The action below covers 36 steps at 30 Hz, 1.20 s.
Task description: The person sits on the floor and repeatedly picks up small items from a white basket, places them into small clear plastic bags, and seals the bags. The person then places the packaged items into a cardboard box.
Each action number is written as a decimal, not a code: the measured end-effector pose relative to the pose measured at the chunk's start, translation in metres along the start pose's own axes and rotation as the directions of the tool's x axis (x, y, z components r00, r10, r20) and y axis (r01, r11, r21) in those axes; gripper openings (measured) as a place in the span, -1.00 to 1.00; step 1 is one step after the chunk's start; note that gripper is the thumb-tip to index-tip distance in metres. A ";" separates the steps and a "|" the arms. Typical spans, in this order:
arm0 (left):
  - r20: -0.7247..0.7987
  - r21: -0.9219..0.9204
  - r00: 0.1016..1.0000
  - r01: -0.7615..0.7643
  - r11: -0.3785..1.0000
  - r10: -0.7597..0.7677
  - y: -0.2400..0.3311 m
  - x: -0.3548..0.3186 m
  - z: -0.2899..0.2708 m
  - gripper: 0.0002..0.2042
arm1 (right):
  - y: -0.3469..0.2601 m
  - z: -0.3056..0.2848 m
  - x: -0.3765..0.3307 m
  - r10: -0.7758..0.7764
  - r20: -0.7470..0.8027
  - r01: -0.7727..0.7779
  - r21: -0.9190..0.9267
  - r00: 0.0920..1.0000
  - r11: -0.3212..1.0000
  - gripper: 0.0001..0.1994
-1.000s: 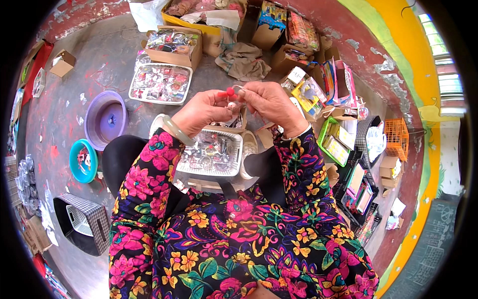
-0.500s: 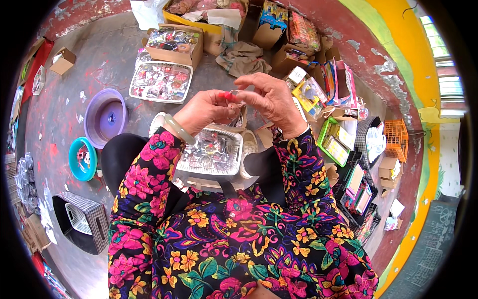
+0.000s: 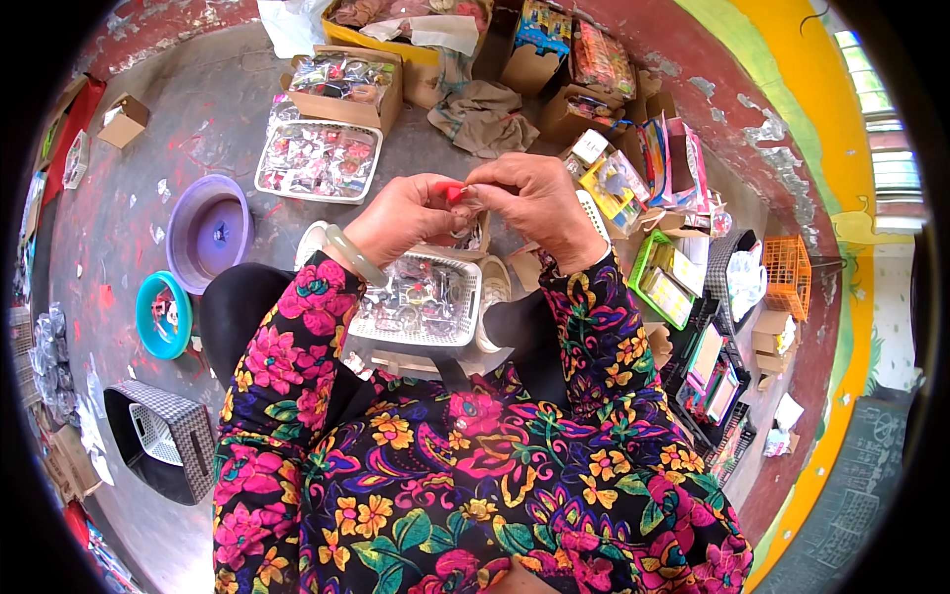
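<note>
A small red piece [image 3: 454, 193], its exact kind too small to make out, is held up in front of me. My left hand [image 3: 396, 220], with a pale bangle on its wrist, is closed on the piece between thumb and fingers. From the other side, my right hand [image 3: 542, 206] comes in with thumb and forefinger pinched at the piece's right end. Below both hands, between my shoes, stands a white plastic basket [image 3: 473, 302] holding small clear-wrapped items. Behind the hands a cardboard box is partly hidden.
Another white basket [image 3: 374, 168] of packets stands ahead, beside a carton [image 3: 391, 99]. At the left are a purple basin [image 3: 178, 238], a teal basin [image 3: 143, 322] and a checked bin [image 3: 201, 445]. Right of me are a green basket [image 3: 645, 265], black crates and an orange crate [image 3: 789, 277].
My right fingers, raised and spread before, have come down and together into a pinch at the red piece. My left hand has barely moved.
</note>
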<state>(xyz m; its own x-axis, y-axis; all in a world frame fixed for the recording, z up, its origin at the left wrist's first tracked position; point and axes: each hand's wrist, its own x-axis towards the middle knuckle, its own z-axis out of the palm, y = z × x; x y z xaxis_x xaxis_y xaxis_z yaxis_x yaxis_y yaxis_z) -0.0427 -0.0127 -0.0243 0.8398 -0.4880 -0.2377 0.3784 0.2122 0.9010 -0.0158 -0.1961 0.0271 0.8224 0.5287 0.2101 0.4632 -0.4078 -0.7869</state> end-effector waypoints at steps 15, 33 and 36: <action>-0.003 0.124 0.999 -0.041 0.991 0.041 -0.007 0.002 0.002 -0.78 | 0.005 0.011 -0.001 -0.119 0.100 0.140 -0.234 0.988 0.962 -0.91; -0.069 -0.243 0.997 0.020 0.970 -0.038 0.002 -0.003 0.001 -0.72 | -0.001 0.001 0.000 0.049 -0.039 -0.045 0.104 0.998 0.994 -0.89; -0.053 -0.123 0.998 -0.020 0.992 0.013 -0.002 -0.002 -0.001 -0.71 | -0.001 0.002 0.001 0.048 -0.015 -0.045 0.151 0.999 0.988 -0.88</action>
<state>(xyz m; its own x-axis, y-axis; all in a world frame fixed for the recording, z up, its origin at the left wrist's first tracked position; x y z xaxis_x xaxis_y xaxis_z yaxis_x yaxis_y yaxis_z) -0.0444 -0.0110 -0.0260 0.8643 -0.4392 -0.2449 0.4067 0.3241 0.8541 -0.0164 -0.1933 0.0270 0.8485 0.4975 0.1803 0.3702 -0.3146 -0.8740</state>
